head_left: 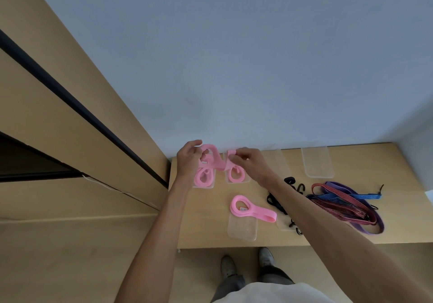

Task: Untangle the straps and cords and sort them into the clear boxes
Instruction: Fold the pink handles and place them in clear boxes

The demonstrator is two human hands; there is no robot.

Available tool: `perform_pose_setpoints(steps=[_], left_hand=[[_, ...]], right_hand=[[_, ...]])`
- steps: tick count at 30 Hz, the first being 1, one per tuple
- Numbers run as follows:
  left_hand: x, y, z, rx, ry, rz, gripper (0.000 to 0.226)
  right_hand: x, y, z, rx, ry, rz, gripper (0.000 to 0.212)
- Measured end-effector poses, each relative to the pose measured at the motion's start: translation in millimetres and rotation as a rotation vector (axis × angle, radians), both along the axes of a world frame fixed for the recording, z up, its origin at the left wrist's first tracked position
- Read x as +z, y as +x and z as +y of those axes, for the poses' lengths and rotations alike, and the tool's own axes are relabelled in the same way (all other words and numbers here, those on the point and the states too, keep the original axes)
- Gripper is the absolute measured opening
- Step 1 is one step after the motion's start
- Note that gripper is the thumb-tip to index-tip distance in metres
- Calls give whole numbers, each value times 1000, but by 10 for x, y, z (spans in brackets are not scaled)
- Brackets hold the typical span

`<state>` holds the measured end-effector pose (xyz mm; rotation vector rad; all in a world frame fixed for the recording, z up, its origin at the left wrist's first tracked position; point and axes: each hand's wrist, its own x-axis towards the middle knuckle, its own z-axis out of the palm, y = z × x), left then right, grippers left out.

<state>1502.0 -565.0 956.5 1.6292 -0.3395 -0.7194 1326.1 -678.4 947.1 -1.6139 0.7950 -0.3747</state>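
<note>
My left hand [188,160] and my right hand [249,160] both pinch a pink strap [214,158] held up over the back left of the wooden table [206,209]. Below it, coiled pink straps lie in two clear boxes: the left box [203,181] and the box beside it [236,175]. Another pink strap [251,210] lies half over the rim of a nearer clear box [242,229]. A tangle of red, blue and purple cords [346,203] sits at the right, with black cords [284,197] beside it, partly hidden by my right forearm.
An empty clear box [317,161] stands at the back right, and another [277,160] shows behind my right hand. A grey wall runs behind the table; wooden panels [70,138] rise at the left. My shoes [246,263] stand below the table's front edge.
</note>
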Motion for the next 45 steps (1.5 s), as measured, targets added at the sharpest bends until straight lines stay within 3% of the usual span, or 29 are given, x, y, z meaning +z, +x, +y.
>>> perform_pose_setpoints(steps=[5,8,11,16,18,22,25,28,39,43,45], left_hand=[[78,-71,-3,-232,-81,84,23],[106,-105,-45,-303,-131,116,27],[131,-152,-93,-341,-144,105,22],[168,-211,-157,-361,-117,62,16],[175,-255,-187,-352,-87,26,16],[179,-310,-243,-254,-16,-133,12],[180,-323,-254,-244,-9,-158,11],[175,-338,-244,-246,5,-203,9],[138,-516,-211,-157,-48,-228,16],[74,-595,-282,-105,19,-300,21],[15,-617,-321,-128,44,-359,27]], right_hand=[[78,124,-3,-229,242,-116,35],[50,156,3,-320,196,-80,26],[51,137,28,-319,243,-61,33],[33,119,31,-235,155,-77,13],[68,111,31,-192,128,-74,6],[163,82,25,-101,115,-57,26],[188,61,30,-61,103,-40,19],[189,47,63,-12,90,-35,25],[196,89,-48,-110,160,13,13],[125,85,-100,-195,249,33,27],[82,51,-89,-225,319,2,14]])
